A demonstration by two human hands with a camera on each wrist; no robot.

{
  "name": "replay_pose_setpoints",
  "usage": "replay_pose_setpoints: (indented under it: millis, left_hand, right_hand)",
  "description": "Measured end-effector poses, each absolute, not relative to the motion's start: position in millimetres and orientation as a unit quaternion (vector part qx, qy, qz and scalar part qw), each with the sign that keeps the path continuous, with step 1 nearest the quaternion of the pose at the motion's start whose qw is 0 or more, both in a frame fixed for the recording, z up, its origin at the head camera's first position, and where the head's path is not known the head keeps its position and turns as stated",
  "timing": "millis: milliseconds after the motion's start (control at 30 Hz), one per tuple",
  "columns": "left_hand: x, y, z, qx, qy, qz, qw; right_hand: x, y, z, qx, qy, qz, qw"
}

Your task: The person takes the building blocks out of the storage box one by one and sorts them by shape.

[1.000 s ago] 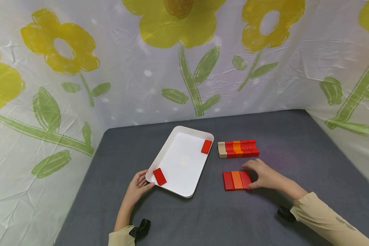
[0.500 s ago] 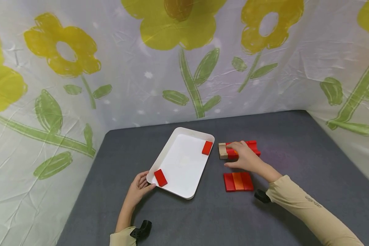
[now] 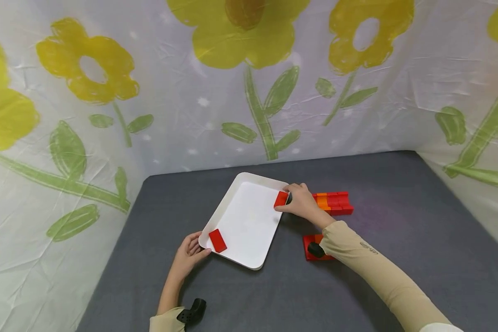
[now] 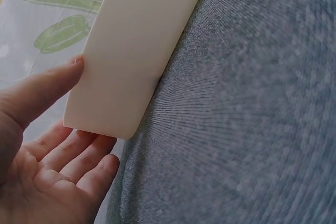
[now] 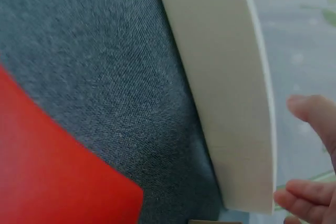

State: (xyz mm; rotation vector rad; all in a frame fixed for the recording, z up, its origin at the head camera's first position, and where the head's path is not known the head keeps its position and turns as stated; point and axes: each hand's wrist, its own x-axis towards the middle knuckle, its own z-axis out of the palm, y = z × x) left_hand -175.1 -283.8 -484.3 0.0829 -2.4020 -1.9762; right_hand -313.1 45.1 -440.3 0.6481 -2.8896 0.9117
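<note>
A white tray [image 3: 249, 221] lies slantwise on the dark cloth. My left hand [image 3: 188, 253] holds its near left corner; in the left wrist view the thumb [image 4: 52, 85] presses on the rim side and the fingers touch the end wall. Two red blocks lie inside, one red block [image 3: 217, 240] near that corner and another red block [image 3: 280, 198] at the far right. Over the far right rim, my right hand [image 3: 303, 203] spans this second block, thumb and fingers apart. The right wrist view hides the block behind the tray wall [image 5: 220, 77], so contact cannot be told.
Right of the tray stands a row of notched red and orange blocks [image 3: 336, 203], its left end hidden by my right hand. Nearer lies a flat group of red and orange blocks [image 3: 311, 251], partly behind the right wrist camera [image 3: 315, 250]. A flowered sheet [image 3: 182, 92] hangs behind.
My right hand has gone from the flat group of blocks, over the notched row, left to the red block in the tray. The left hand has stayed at the tray corner.
</note>
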Motion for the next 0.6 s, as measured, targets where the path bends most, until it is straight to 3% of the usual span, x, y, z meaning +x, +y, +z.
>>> replay_pose_setpoints:
  millis: [200, 433, 600]
  left_hand:
    - [-175.0, -283.0, -488.3, 0.022, -0.766, -0.642, 0.017]
    - [-171.6, -279.4, -488.4, 0.032, -0.749, -0.661, 0.013]
    - [-171.2, -281.4, -487.5, 0.043, -0.741, -0.670, 0.012]
  right_hand:
    - [-321.4, 37.8, -446.5, 0.186, -0.960, 0.210, 0.014]
    - [-328.5, 22.9, -445.9, 0.150, -0.977, 0.133, -0.067]
    - [-329.6, 17.0, -444.3, 0.144, -0.972, 0.163, -0.084]
